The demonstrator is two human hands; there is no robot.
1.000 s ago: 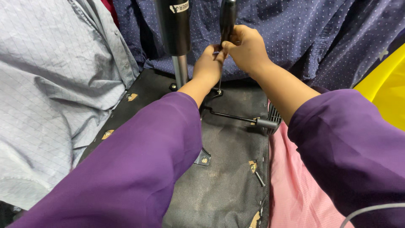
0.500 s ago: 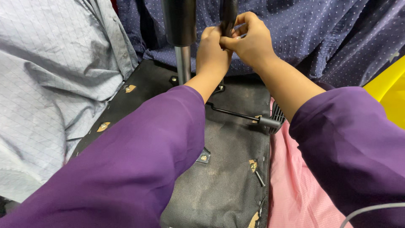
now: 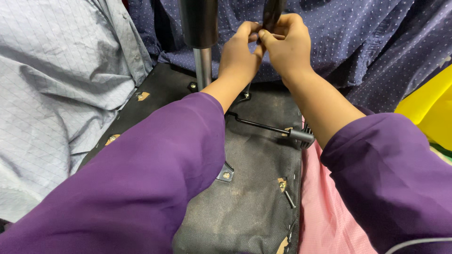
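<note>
An upturned office chair seat [image 3: 254, 197] lies in front of me, its black fabric underside facing up. A gas-lift column [image 3: 200, 33] rises from it at the top centre. My left hand [image 3: 239, 59] and my right hand [image 3: 286, 44] meet just right of the column, fingers pinched together on a dark curved chair part [image 3: 273, 11] that runs out of the top of the view. A black adjustment lever [image 3: 275, 129] sticks out to the right under my right forearm. Both arms wear purple sleeves.
A light blue shirt [image 3: 52, 94] lies at the left, a dark blue dotted shirt [image 3: 358, 42] across the back, pink cloth [image 3: 329, 211] at the lower right and a yellow object [image 3: 431, 113] at the right edge. Small brackets and screws [image 3: 226, 174] dot the seat underside.
Both hands have shifted slightly up and to the right in view, staying clasped on the dark part. The view has tilted a little; the seat has not moved.
</note>
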